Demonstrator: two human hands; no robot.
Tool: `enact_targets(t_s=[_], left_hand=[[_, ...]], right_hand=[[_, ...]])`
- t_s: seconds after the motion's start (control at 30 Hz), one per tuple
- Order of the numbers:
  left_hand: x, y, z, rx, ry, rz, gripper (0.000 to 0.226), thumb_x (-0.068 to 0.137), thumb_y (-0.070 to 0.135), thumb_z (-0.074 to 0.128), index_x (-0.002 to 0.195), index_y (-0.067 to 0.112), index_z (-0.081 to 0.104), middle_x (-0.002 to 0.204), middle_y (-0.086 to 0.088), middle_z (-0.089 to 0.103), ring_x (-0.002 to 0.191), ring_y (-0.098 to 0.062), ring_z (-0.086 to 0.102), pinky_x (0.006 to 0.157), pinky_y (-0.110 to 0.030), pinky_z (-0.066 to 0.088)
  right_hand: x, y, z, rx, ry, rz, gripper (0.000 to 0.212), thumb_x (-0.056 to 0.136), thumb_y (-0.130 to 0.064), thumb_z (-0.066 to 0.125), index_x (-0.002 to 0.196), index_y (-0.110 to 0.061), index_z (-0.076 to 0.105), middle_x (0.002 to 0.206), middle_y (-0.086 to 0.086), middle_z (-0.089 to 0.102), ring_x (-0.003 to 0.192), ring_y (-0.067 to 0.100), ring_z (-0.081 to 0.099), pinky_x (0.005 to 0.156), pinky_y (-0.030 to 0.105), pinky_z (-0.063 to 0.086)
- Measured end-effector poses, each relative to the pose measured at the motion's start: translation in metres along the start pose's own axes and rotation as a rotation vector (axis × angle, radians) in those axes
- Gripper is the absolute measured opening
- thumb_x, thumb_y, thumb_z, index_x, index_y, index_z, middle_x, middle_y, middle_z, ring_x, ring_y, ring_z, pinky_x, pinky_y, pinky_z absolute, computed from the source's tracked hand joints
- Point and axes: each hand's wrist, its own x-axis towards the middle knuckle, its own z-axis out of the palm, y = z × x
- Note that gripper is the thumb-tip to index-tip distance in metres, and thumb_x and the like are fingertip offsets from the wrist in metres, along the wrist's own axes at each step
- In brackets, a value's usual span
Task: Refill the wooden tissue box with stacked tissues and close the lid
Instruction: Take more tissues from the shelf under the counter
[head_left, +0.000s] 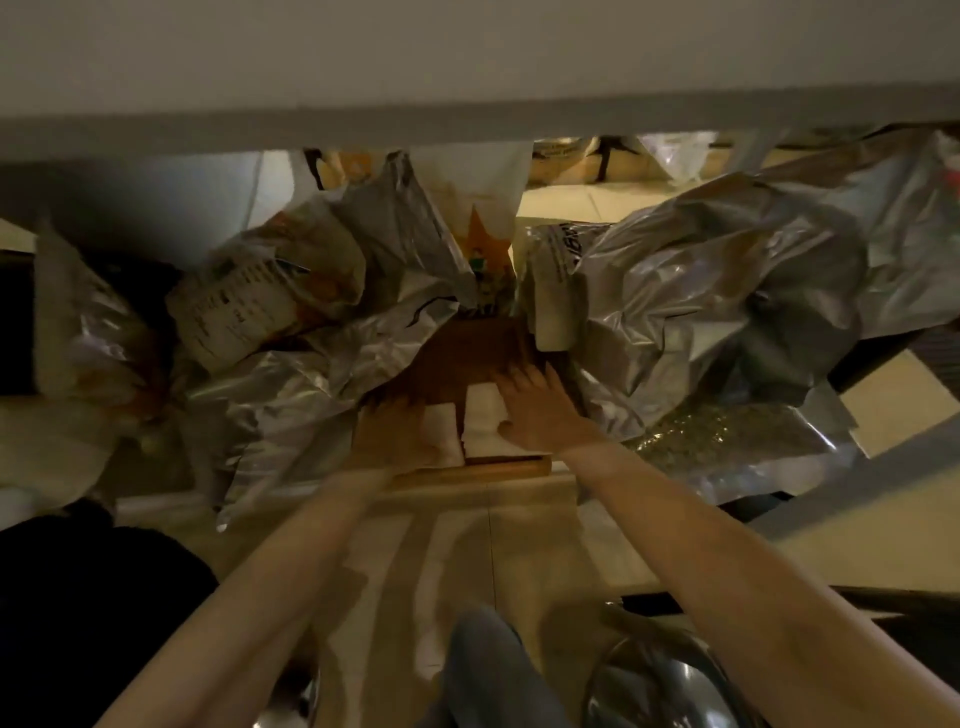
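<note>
The wooden tissue box (483, 471) sits on the floor among plastic bags, with its dark brown lid (467, 348) standing open behind it. A stack of white tissues (480, 415) lies in the box opening. My right hand (543, 410) lies over the right side of the stack, fingers spread on top and thumb at its near edge. My left hand (397, 431) is blurred by motion at the left side of the tissues and box; its grip is unclear.
Crumpled silvery plastic bags (701, 291) and printed packets (244, 306) crowd both sides and the back of the box. A pale table edge (467, 119) overhangs above. A metal bowl (660, 686) and my knee (488, 670) are near the bottom. Tiled floor (467, 545) lies in front.
</note>
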Motion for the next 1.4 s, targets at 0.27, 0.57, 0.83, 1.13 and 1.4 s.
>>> enact_targets(t_s=[0.27, 0.57, 0.83, 1.13, 1.4], left_hand=[[0.021, 0.002, -0.006, -0.007, -0.064, -0.046, 0.065, 0.074, 0.036, 0.065, 0.131, 0.015, 0.042, 0.137, -0.012, 0.044, 0.122, -0.031, 0.046, 0.097, -0.046, 0.039], [-0.011, 0.014, -0.040, -0.016, -0.097, 0.003, 0.042, 0.085, 0.019, 0.048, 0.127, 0.015, 0.044, 0.133, -0.010, 0.050, 0.122, -0.029, 0.047, 0.102, -0.046, 0.036], [-0.106, 0.019, -0.122, -0.292, -0.154, 0.048, 0.046, 0.087, 0.019, 0.053, 0.132, 0.022, 0.044, 0.137, -0.007, 0.049, 0.120, -0.024, 0.049, 0.093, -0.029, 0.041], [-0.213, 0.036, -0.234, -0.314, -0.258, 0.264, 0.028, 0.083, 0.021, 0.060, 0.111, 0.017, 0.060, 0.110, -0.001, 0.062, 0.092, -0.014, 0.052, 0.078, -0.026, 0.037], [-0.282, 0.034, -0.328, -0.334, -0.350, 0.381, 0.020, 0.084, 0.027, 0.059, 0.102, 0.021, 0.062, 0.101, 0.007, 0.064, 0.091, -0.012, 0.059, 0.074, -0.024, 0.046]], right_hand=[[0.007, -0.003, -0.012, 0.064, -0.091, 0.088, 0.070, 0.077, -0.028, 0.063, 0.136, -0.007, 0.029, 0.141, 0.015, 0.034, 0.132, 0.033, 0.023, 0.112, 0.051, 0.015], [-0.028, -0.005, -0.042, 0.206, 0.062, 0.108, 0.034, 0.087, -0.019, 0.044, 0.118, -0.006, 0.051, 0.128, 0.016, 0.050, 0.119, 0.033, 0.044, 0.099, 0.044, 0.032], [-0.116, -0.023, -0.117, 0.278, 0.017, 0.094, 0.028, 0.090, -0.025, 0.044, 0.112, -0.012, 0.053, 0.112, 0.014, 0.063, 0.097, 0.029, 0.058, 0.074, 0.034, 0.047], [-0.224, -0.050, -0.214, 0.301, 0.074, 0.032, 0.025, 0.087, -0.029, 0.047, 0.089, -0.012, 0.066, 0.084, 0.008, 0.067, 0.080, 0.024, 0.061, 0.064, 0.032, 0.049], [-0.293, -0.063, -0.285, 0.507, 0.163, 0.015, 0.023, 0.080, -0.023, 0.055, 0.057, -0.018, 0.054, 0.061, 0.000, 0.052, 0.058, 0.017, 0.049, 0.052, 0.029, 0.036]])
